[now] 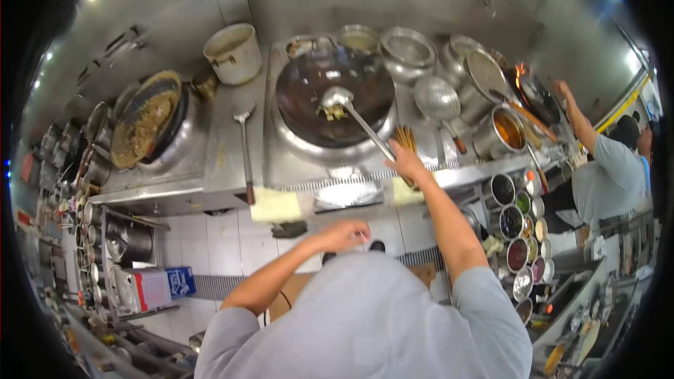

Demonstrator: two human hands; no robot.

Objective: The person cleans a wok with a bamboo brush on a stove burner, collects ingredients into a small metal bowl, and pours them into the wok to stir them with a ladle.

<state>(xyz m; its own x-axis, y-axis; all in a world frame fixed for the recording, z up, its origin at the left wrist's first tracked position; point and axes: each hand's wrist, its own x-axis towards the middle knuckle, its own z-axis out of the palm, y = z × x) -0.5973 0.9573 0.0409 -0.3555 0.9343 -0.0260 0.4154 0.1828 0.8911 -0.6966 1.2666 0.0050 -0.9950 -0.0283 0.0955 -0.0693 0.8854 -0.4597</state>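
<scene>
My right hand (406, 163) is wrapped round the long handle of a metal wok ladle (339, 96). The ladle's bowl rests inside a large dark wok (295, 102), over a small heap of pale, greenish chopped food (333, 113). That wok sits on a round metal burner ring. Near my waist, my left hand (342, 235) hangs in front of the counter, fingers loosely bent and apart, with nothing clearly visible in them. A bamboo brush (405, 139) stands just beyond my right hand. Pale folded cloths (275, 205) lie along the counter's front edge.
A long-handled spatula (245, 147) lies left of the wok. Further left, a tilted wok (151, 123) carries brown crumbly food. A tall pot (234, 55) stands behind. On the right are a perforated skimmer (437, 100), a pot of orange liquid (508, 130), seasoning bowls and a co-worker (611, 175) beside flames.
</scene>
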